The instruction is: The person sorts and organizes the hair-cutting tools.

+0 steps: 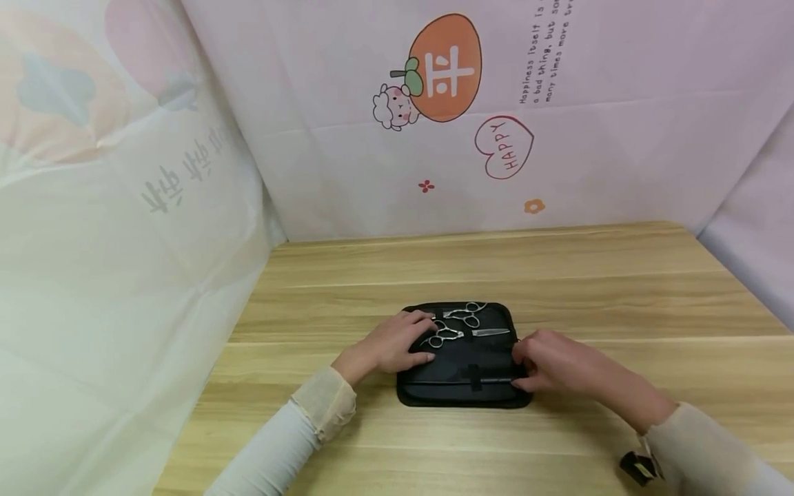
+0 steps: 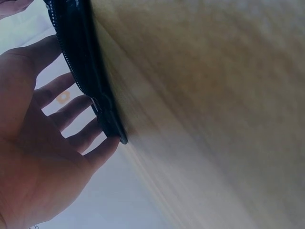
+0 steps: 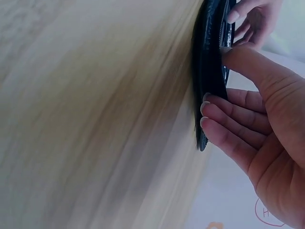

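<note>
A black zippered case (image 1: 446, 368) lies open on the table, its inside facing up. Two pairs of silver scissors are in it: one pair (image 1: 462, 317) near the far edge, another pair (image 1: 445, 335) closer to the middle, by the left fingers. A narrow strap (image 1: 474, 377) crosses the near part. My left hand (image 1: 397, 341) rests on the case's left side, fingers extended over it. At the right edge, my right hand (image 1: 548, 362) holds the case between thumb and fingers. In the right wrist view, its thumb (image 3: 252, 67) lies against the inner side.
The wooden table (image 1: 347, 275) extends around the case. Behind it hangs a pale printed cloth (image 1: 347, 172), with another cloth (image 1: 186, 275) along the left. A small black object (image 1: 637, 468) shows beside the right sleeve.
</note>
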Available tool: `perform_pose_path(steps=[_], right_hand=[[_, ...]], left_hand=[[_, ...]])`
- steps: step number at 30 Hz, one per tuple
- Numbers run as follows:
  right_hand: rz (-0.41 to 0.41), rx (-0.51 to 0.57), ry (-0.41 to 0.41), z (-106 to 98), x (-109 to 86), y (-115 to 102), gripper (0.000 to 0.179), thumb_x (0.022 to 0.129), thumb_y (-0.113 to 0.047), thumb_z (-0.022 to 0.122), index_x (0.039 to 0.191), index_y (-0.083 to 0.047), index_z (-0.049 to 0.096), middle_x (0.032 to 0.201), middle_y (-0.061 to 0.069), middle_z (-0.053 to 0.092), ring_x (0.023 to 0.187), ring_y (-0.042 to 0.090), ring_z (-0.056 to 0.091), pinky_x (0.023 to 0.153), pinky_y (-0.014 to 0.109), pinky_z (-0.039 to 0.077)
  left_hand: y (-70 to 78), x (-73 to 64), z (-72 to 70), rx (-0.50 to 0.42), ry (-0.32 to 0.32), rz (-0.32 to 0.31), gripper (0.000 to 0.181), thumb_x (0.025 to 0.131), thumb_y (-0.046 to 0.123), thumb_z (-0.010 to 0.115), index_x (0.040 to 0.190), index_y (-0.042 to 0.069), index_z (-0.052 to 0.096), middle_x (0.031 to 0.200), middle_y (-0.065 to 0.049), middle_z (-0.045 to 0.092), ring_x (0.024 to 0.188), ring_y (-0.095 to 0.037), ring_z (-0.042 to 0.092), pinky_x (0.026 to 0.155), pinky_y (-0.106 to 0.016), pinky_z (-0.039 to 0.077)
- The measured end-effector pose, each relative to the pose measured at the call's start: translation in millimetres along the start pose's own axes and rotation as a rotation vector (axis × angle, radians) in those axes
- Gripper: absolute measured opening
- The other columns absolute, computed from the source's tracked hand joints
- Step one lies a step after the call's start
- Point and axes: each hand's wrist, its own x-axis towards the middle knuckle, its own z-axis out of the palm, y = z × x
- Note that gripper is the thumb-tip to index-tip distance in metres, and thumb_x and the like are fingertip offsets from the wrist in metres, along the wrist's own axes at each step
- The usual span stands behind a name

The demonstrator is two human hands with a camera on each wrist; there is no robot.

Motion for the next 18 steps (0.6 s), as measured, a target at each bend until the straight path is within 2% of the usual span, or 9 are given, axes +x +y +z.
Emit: perform_pose_path(steps=[9, 12, 14, 16, 18], right_hand=[[0.041, 0.060, -0.036, -0.9, 0.6, -3.0, 0.017, 0.084, -0.022, 0.083, 0.086, -0.011, 0.070, 0.069, -0.013, 0.053, 0.061, -0.001, 0.046, 0.057, 0.021, 0.043], [0.039, 0.117, -0.026, -2.9, 0.2, -1.5, 0.012, 0.089, -0.018, 0.079, 0.083, -0.015, 0.069, 0.068, -0.013, 0.054, 0.059, 0.000, 0.046, 0.055, 0.022, 0.043], [0.023, 0.142, -0.011, -4.2, 0.2, 0.3, 0.015, 0.093, -0.015, 0.074, 0.080, -0.018, 0.067, 0.067, -0.014, 0.053, 0.058, 0.000, 0.046, 0.053, 0.022, 0.042], [0.001, 0.138, 0.010, -5.5, 0.6, 2.1, 0.020, 0.096, -0.011, 0.070, 0.078, -0.020, 0.064, 0.067, -0.014, 0.052, 0.058, 0.000, 0.045, 0.053, 0.022, 0.042], [-0.004, 0.113, 0.027, -7.4, 1.9, 4.5, 0.019, 0.097, -0.010, 0.068, 0.081, -0.019, 0.065, 0.071, -0.014, 0.055, 0.061, -0.001, 0.047, 0.055, 0.022, 0.044]], left_hand=[[-2.0, 1.0, -1.7, -0.023, -0.005, 0.007, 0.050, 0.100, 0.045, 0.064, 0.143, 0.020, 0.056, 0.159, -0.005, 0.041, 0.144, -0.026, 0.041, 0.116, -0.045, 0.037], [-4.1, 1.3, -4.0, -0.022, -0.008, 0.008, 0.051, 0.099, 0.046, 0.065, 0.143, 0.020, 0.056, 0.158, -0.004, 0.042, 0.145, -0.025, 0.041, 0.116, -0.044, 0.037], [-4.8, 1.5, -6.3, -0.019, -0.012, 0.012, 0.052, 0.099, 0.046, 0.065, 0.142, 0.019, 0.057, 0.158, -0.005, 0.042, 0.144, -0.025, 0.041, 0.116, -0.043, 0.037], [-5.2, 1.8, -8.1, -0.016, -0.021, 0.017, 0.052, 0.098, 0.046, 0.066, 0.142, 0.019, 0.058, 0.158, -0.005, 0.043, 0.144, -0.025, 0.042, 0.116, -0.043, 0.037], [-5.8, 2.7, -9.3, -0.020, -0.035, 0.022, 0.052, 0.098, 0.045, 0.067, 0.141, 0.018, 0.058, 0.157, -0.005, 0.043, 0.144, -0.025, 0.042, 0.116, -0.043, 0.037]])
